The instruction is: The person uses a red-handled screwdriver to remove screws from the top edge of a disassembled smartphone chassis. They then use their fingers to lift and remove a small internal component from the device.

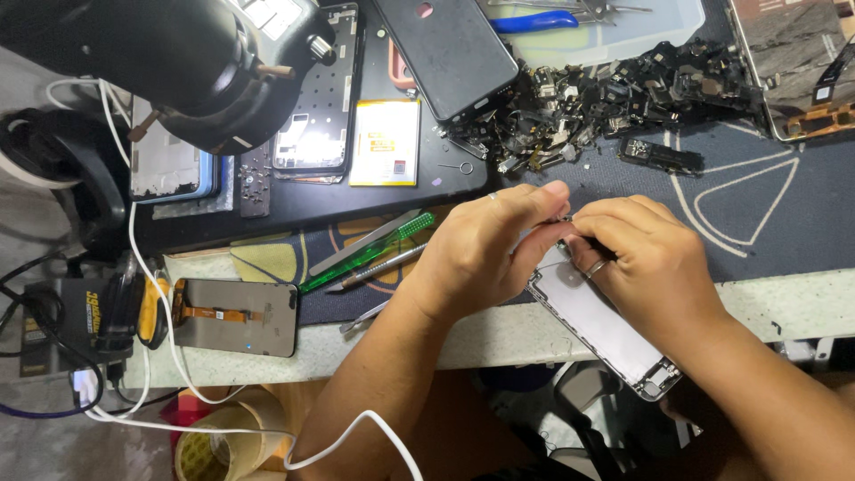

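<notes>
My left hand (485, 245) and my right hand (641, 258) meet over a silver phone frame (601, 325) that juts past the bench's front edge. The right hand wraps the frame's top end and wears a ring. My left hand's thumb and forefinger pinch something small and dark at the frame's upper edge; what it is cannot be made out. The fingertips of both hands touch there.
A green-handled screwdriver (370, 254) and metal tweezers (383, 267) lie left of my hands. A detached screen (236, 316), a yellow battery (385, 142), phone shells (316, 107), a dark phone (445, 53) and a heap of small parts (606, 98) surround them. A microscope head (178, 62) hangs top left; a white cable (169, 356) trails down.
</notes>
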